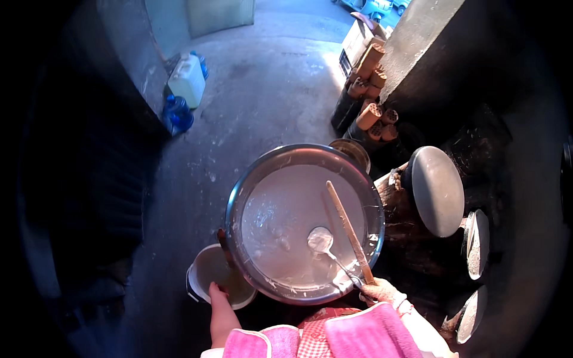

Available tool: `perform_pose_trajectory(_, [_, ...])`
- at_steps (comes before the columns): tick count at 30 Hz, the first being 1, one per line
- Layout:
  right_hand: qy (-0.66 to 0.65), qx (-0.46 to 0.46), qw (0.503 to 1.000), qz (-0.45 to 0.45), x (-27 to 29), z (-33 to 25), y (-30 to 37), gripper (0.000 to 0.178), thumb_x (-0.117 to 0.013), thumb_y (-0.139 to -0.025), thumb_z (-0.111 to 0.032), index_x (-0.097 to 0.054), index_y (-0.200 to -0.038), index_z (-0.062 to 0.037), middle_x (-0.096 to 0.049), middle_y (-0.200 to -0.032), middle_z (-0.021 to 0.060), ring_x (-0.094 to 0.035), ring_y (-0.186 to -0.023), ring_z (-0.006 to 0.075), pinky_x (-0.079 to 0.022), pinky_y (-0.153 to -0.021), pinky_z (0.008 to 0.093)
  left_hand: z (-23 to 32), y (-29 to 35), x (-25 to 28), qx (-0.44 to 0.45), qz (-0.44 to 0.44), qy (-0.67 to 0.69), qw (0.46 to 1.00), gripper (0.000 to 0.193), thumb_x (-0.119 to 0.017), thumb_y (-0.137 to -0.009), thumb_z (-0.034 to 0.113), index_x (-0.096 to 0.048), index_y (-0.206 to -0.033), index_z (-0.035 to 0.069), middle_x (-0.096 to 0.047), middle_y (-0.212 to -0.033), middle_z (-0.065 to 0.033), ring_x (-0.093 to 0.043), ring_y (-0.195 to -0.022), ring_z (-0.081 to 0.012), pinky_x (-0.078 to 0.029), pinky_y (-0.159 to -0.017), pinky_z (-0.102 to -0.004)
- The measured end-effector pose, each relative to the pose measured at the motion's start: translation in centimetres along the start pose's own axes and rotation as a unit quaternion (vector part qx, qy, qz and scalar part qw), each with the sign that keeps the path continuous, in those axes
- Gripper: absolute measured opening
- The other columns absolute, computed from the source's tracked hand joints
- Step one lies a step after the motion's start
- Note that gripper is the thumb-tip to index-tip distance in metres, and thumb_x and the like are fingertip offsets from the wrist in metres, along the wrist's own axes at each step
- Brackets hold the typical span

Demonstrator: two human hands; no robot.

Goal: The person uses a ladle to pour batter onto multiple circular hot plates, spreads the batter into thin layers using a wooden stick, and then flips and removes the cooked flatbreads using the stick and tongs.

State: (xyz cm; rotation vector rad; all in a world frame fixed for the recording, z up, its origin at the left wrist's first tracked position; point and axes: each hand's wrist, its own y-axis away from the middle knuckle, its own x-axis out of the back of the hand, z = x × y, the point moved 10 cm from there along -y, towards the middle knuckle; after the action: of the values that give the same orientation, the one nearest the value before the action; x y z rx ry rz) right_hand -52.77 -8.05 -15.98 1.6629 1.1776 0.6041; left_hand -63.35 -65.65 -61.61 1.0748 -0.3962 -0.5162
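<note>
A large round metal basin (234,238) holds a pale, thick liquid (280,209). My right hand (385,292) is closed at the basin's near right edge. It grips a long wooden stick (348,224), which slants over the liquid, and a metal ladle (321,240) whose bowl carries some of the pale liquid. Left of the basin is a white bucket (200,268) with murky liquid in it, partly under the basin's rim. My left hand (218,290) reaches over the bucket's near rim; its fingers are too hard to make out.
Round lidded or pan-like discs (439,191) stand in a row at the right beside dark stoves. Clay-coloured cylinders with holes (370,113) are stacked at the far right. A white jug (187,80) and a blue bottle (177,114) stand by the left wall. Grey floor (256,89) stretches ahead.
</note>
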Motion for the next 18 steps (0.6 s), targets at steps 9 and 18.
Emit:
perform_pose_trajectory(9, [-0.026,0.045,0.995,-0.08,1.9,0.4,0.6,0.018,-0.066,-0.095,-0.021,-0.06,-0.103,-0.0055,-0.057,-0.075,0.0022,-0.041,-0.054,0.0063,-0.032,-0.049,0.0215,5.1,13.0,-2.7,-0.11,0.083,-0.355,0.925,0.065,-0.066,-0.081,0.015,-0.046,-0.143,0.016,-0.036,-0.147,-0.0233,-0.038,-0.134,-0.0385,-0.046,-0.098,-0.0527])
perform_pose_trajectory(18, [0.124,0.072,0.985,-0.1,5.2,-2.2,3.9,0.03,-0.065,-0.092,-0.022,-0.062,-0.118,-0.0071,-0.057,-0.077,-0.0027,-0.046,-0.059,0.0041,-0.035,-0.046,0.0208,0.7,42.0,-11.4,-0.411,-0.178,-0.343,0.826,0.055,-0.066,-0.089,0.017,-0.048,-0.14,0.01,-0.049,-0.137,-0.0203,-0.048,-0.123,-0.0318,-0.042,-0.093,-0.0382])
